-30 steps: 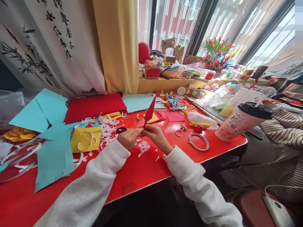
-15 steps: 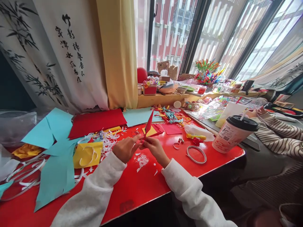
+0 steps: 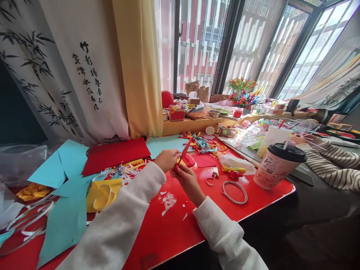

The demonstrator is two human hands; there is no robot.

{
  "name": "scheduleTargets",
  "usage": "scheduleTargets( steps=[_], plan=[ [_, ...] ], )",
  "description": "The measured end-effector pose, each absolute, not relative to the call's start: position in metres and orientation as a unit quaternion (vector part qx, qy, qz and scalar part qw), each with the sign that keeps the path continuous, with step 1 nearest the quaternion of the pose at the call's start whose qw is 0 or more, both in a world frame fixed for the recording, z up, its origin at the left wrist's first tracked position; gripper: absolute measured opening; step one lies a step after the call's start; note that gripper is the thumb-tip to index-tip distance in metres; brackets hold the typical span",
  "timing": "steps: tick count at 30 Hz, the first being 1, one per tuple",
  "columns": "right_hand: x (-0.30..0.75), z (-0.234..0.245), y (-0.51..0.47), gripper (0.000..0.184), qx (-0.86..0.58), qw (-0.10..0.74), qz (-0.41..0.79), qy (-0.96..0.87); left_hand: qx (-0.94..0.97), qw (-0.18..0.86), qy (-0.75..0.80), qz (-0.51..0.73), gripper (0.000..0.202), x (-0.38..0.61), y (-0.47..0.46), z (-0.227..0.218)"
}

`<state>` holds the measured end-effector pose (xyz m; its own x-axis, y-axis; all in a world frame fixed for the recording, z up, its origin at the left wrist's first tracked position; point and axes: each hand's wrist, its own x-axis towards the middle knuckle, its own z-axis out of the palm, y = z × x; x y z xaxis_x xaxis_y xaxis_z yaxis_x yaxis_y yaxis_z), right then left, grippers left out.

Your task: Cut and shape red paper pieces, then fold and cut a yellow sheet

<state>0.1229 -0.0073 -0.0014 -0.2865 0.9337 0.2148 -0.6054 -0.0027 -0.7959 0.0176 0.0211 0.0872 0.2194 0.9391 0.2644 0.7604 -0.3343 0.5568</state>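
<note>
Both my hands hold a folded piece of red paper (image 3: 185, 152) above the red table (image 3: 174, 225). My left hand (image 3: 167, 160) pinches the paper's upper edge, with its fingers closed on it. My right hand (image 3: 188, 181) grips the lower end from beneath. White sleeves cover both my arms. Small white paper scraps (image 3: 168, 200) lie on the table just below my hands.
Teal sheets (image 3: 64, 221), a red sheet (image 3: 114, 153) and a yellow piece (image 3: 102, 193) lie to the left. A lidded drink cup (image 3: 277, 165), a ring of tape (image 3: 234, 192) and craft clutter stand to the right. Another person's striped sleeve (image 3: 332, 168) reaches in at far right.
My left hand has risen and moved right along the red paper, which now tilts lower. The view has lifted toward the window.
</note>
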Motion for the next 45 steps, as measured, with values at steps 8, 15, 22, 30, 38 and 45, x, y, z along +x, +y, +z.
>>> scheduleTargets(
  steps=[8, 15, 22, 30, 38, 45],
  plan=[
    [0.113, -0.008, -0.02, 0.031, -0.172, 0.443, 0.725, -0.498, 0.726, 0.242, 0.488, 0.421, 0.03, -0.03, -0.038, 0.019],
    [0.109, -0.025, -0.017, 0.033, -0.205, 0.391, 0.711, -0.547, 0.67, 0.296, 0.513, 0.447, 0.033, -0.036, -0.037, -0.01],
    [0.11, -0.018, -0.023, 0.025, -0.19, 0.363, 0.762, -0.501, 0.661, 0.243, 0.545, 0.456, 0.021, -0.037, -0.035, -0.015],
    [0.105, -0.016, -0.024, 0.031, -0.249, 0.436, 0.687, -0.524, 0.667, 0.14, 0.572, 0.455, 0.013, -0.036, -0.039, -0.009],
    [0.104, -0.022, -0.023, 0.024, -0.28, 0.48, 0.565, -0.61, 0.646, 0.133, 0.584, 0.474, 0.017, -0.03, -0.042, -0.013],
    [0.105, -0.026, -0.018, 0.02, -0.28, 0.51, 0.543, -0.606, 0.59, 0.374, 0.521, 0.491, 0.029, -0.028, -0.038, -0.016]
  ],
)
